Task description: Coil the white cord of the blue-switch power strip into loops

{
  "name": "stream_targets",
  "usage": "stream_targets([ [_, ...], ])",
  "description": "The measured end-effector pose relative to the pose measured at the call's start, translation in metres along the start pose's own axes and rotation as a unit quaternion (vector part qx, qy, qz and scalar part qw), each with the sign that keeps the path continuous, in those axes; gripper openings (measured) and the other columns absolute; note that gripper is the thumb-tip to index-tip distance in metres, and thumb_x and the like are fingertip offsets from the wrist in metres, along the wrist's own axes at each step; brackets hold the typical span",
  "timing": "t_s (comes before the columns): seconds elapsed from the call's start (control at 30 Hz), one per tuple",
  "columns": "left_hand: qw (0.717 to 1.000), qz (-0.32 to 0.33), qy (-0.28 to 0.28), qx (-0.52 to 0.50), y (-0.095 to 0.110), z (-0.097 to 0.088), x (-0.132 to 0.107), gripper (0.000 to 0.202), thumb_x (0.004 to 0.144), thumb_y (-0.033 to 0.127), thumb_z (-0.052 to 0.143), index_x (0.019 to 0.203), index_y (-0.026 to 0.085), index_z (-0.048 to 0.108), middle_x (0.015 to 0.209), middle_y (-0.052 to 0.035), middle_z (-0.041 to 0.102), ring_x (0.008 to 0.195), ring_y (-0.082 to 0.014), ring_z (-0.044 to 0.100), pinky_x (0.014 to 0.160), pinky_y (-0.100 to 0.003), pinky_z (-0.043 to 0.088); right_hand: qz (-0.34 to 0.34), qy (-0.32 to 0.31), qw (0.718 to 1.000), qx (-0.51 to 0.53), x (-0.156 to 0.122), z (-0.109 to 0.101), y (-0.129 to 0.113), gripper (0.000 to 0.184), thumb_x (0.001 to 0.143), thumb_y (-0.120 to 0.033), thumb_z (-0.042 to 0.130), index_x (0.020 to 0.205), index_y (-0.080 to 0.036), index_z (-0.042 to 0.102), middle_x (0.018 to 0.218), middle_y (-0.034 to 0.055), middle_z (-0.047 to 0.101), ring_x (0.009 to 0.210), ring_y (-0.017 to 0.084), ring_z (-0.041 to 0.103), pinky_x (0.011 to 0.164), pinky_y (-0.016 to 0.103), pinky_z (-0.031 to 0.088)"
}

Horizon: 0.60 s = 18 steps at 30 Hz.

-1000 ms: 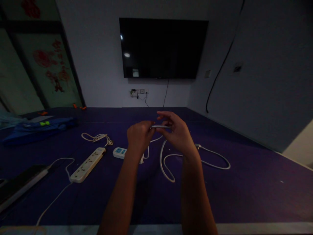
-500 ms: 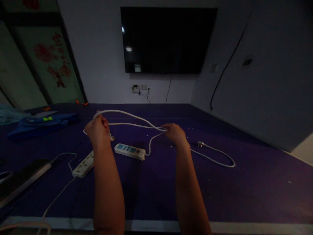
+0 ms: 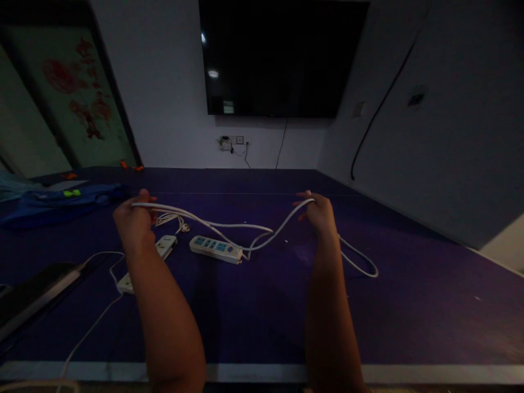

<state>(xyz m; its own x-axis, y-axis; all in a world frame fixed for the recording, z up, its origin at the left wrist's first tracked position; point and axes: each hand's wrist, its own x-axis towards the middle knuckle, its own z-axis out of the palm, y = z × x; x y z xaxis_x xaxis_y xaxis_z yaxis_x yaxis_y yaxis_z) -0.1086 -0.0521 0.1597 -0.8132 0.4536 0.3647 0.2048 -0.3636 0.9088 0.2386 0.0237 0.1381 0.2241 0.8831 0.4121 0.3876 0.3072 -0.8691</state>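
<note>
A white power cord (image 3: 196,216) sags between my two hands above the purple table. My left hand (image 3: 137,218) is closed around loops of it at the left. On the right, my right hand (image 3: 319,213) grips the same cord near the thumb, with some fingers stretched out. Below the cord lies a white power strip (image 3: 216,248) with blue sockets, and the cord runs to its right end. Beyond my right wrist a loop of the cord (image 3: 370,267) rests on the table; the plug is hidden. A second white power strip (image 3: 166,246) lies partly behind my left forearm.
A bundled cord with a plug (image 3: 185,226) lies behind the strips. At the left are a dark long box-like object (image 3: 39,295) and blue cloth (image 3: 69,202). The purple table (image 3: 254,316) has a pale front edge. A television (image 3: 282,60) hangs on the wall.
My hands have moved apart, left hand leftward and right hand rightward, spreading the cord between them. The right-hand loop has been drawn in, and its plug is now out of sight.
</note>
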Motion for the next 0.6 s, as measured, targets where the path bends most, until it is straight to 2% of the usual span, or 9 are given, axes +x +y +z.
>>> stream_targets([
  [0.1,0.991,-0.014,-0.123,0.049,0.005,0.020,-0.013,0.018,0.071,0.029,0.064,0.070,0.012,0.058,0.049,0.0057,0.048,0.041,-0.0059,0.043,0.041,-0.019,0.035,-0.037,-0.057,0.989,0.134,-0.012,0.009,-0.031,0.052,0.087,-0.053,0.035,0.109,-0.013,0.058,0.083,0.0111,0.069,0.035,0.006,0.046,0.036,0.021,0.034],
  [0.2,0.977,-0.015,-0.202,0.065,0.004,0.043,-0.025,0.025,0.061,0.025,0.074,0.079,0.013,0.061,0.055,0.0036,0.054,0.045,-0.0081,0.050,0.045,-0.021,0.040,-0.063,-0.117,0.967,0.218,-0.024,0.014,-0.054,0.054,0.086,-0.056,0.036,0.116,-0.015,0.054,0.089,0.0113,0.068,0.035,0.005,0.044,0.033,0.021,0.029],
  [0.27,0.956,0.012,-0.281,0.079,0.002,0.058,-0.033,0.028,0.065,0.027,0.071,0.087,0.014,0.061,0.061,0.0019,0.057,0.048,-0.0085,0.053,0.048,-0.021,0.042,-0.081,-0.147,0.954,0.248,-0.031,0.016,-0.064,0.058,0.085,-0.059,0.033,0.118,-0.016,0.053,0.089,0.0102,0.067,0.033,0.004,0.041,0.032,0.021,0.027],
  [0.37,0.928,0.077,-0.355,0.078,0.003,0.076,-0.050,0.032,0.067,0.032,0.069,0.092,0.013,0.061,0.066,-0.0009,0.060,0.051,-0.0088,0.053,0.050,-0.021,0.042,-0.112,-0.187,0.939,0.265,-0.039,0.015,-0.073,0.062,0.085,-0.064,0.027,0.121,-0.019,0.052,0.090,0.0084,0.067,0.033,0.004,0.040,0.034,0.022,0.028],
  [0.5,0.868,0.140,-0.477,0.024,0.015,0.090,-0.077,0.038,0.068,0.035,0.066,0.099,0.013,0.061,0.082,-0.0063,0.065,0.062,-0.0110,0.057,0.056,-0.023,0.044,-0.135,-0.227,0.922,0.284,-0.053,0.010,-0.085,0.064,0.083,-0.068,0.023,0.125,-0.026,0.048,0.087,0.0052,0.067,0.032,0.004,0.038,0.035,0.022,0.029],
  [0.6,0.816,0.165,-0.555,0.005,0.025,0.094,-0.095,0.037,0.070,0.032,0.065,0.103,0.015,0.062,0.090,-0.0068,0.066,0.066,-0.0118,0.058,0.058,-0.023,0.044,-0.140,-0.243,0.911,0.303,-0.063,0.006,-0.093,0.063,0.083,-0.069,0.023,0.126,-0.029,0.047,0.083,0.0032,0.066,0.031,0.003,0.035,0.034,0.021,0.028],
])
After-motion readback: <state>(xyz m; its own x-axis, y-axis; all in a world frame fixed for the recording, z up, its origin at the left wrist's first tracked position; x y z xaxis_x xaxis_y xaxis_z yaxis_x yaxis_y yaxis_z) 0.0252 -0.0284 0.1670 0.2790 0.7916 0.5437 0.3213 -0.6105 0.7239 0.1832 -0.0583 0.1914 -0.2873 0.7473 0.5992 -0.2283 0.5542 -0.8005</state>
